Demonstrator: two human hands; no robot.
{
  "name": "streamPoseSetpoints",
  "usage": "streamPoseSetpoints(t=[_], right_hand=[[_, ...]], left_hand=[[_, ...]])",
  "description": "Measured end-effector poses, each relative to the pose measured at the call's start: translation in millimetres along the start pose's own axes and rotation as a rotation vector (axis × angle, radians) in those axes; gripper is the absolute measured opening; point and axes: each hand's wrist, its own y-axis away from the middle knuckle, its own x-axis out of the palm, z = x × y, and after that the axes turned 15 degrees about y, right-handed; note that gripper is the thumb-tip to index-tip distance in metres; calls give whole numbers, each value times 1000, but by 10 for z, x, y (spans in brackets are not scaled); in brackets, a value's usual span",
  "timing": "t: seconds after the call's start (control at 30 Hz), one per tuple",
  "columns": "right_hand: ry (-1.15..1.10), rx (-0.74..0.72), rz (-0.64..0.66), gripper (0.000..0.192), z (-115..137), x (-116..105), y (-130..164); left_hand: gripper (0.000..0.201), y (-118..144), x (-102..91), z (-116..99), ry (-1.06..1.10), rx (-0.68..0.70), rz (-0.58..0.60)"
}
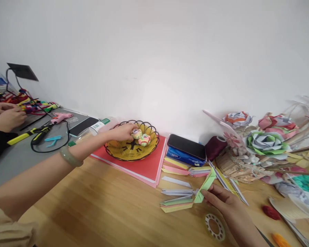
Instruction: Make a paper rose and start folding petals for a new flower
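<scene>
paper flowers (pixel 141 137) in basket (pixel 118 151), phone (pixel 186 145) right of it

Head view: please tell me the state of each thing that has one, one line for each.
left hand: stretched out, fingers on a paper ball in the basket
right hand: pinching a folded green paper strip
phone: screen dark, lying on a blue pack
paper strips: stacked flat
</scene>
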Motion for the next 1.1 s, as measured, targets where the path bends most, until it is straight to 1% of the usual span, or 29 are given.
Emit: streamPoseSetpoints(t=[0.07,0.13,0.17,0.23,0.27,0.3,0.33,0.37,0.4,0.43,0.47,0.5,0.53,0.57,0.63,0.67,0.73,0.9,1.0,1.1], right_hand=[[-5,-6,0,21,23,3,11],[-15,-25,1,21,39,3,22],[-20,-40,3,21,44,3,27],[-19,-75,-4,21,49,5,35],[-13,-90,-8,21,52,7,40],[-4,-104,-15,21,57,10,46],[6,-116,-23,20,64,12,53],[14,-125,-32,19,73,14,63],[19,-132,-41,18,82,15,75],[22,-136,-47,16,91,16,88],[20,-138,-53,15,97,16,103],[18,-138,-56,14,100,15,118],[16,-137,-58,14,100,12,132],[16,-136,-59,14,94,7,146],[20,-133,-60,16,73,-7,169],[23,-129,-62,16,59,-15,179],[27,-123,-63,16,26,-30,193],[18,-122,-59,19,-66,-38,183],[-2,-120,-80,20,-110,-39,150],[-24,-106,-110,21,-121,-45,127]], left_hand=[[55,-1,7,-51,31,17,-69],[49,29,20,-173,63,28,-176],[46,64,41,-272,82,37,-230],[40,181,130,-544,157,87,-289],[34,261,201,-707,342,140,-281],[29,350,288,-876,525,194,-199],[25,440,387,-1041,668,221,-81],[23,526,494,-1194,749,221,29],[22,599,602,-1326,762,222,103],[21,656,708,-1432,713,236,153],[23,694,806,-1510,637,281,177],[26,714,894,-1564,545,317,157],[27,719,972,-1596,434,347,151],[28,712,1039,-1612,320,359,174],[32,681,1145,-1618,112,335,237],[35,663,1188,-1616,34,314,271],[38,631,1257,-1608,-52,285,314],[30,533,1341,-1572,-63,312,341],[26,458,1339,-1541,-49,329,321],[19,397,1320,-1512,-21,316,294]])
